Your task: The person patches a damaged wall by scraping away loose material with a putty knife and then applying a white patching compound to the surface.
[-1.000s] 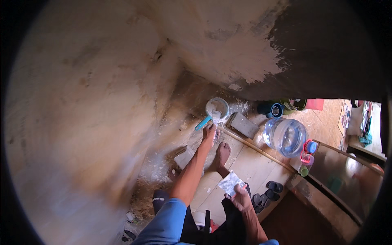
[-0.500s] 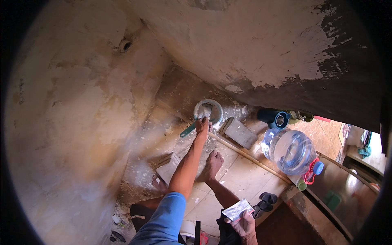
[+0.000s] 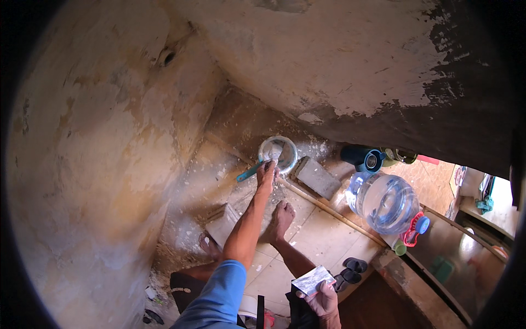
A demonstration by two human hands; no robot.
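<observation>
"So, left hand [image 3: 267, 174] first. What do you log?"

"Fingers pinched on a pale, flat, smeared blade [image 3: 273, 151]. Blade dips into a round whitish tub [image 3: 294, 161] with pale residue on its rim. Tub stands on the floor, near the corner where the walls meet."

"And the teal stick-like handle [image 3: 248, 173]?"

"Juts out on the tub's left, beside the hand. Joined to the tub or to the blade, I cannot tell; fingers cover the spot."

"Right hand [image 3: 327, 302]?"

"Low in view, over the lap. Thumb on top, gripping a flat, rectangular, whitish-grey smeared plate [image 3: 313, 280] by its near edge. Fingers underneath mostly hidden. The two hands are well apart."

"Surroundings?"

"Grey rectangular block [image 3: 318, 177] just right of the tub. Long tan pole [image 3: 342, 216] along the tiled floor [image 3: 309, 233], running from near the left hand toward the lower right. Bare foot [image 3: 282, 218] below the pole. Further right, large clear plastic bottle [image 3: 390, 203], tipped on its side, blue cap, red carrying handle. Dark blue cylindrical vessel [image 3: 359, 156] behind it."

"Footwear?"

"Dark slippers [image 3: 353, 270], grouped to the right of the plate. Walls [image 3: 109, 120] patchy, tan and stained."
</observation>
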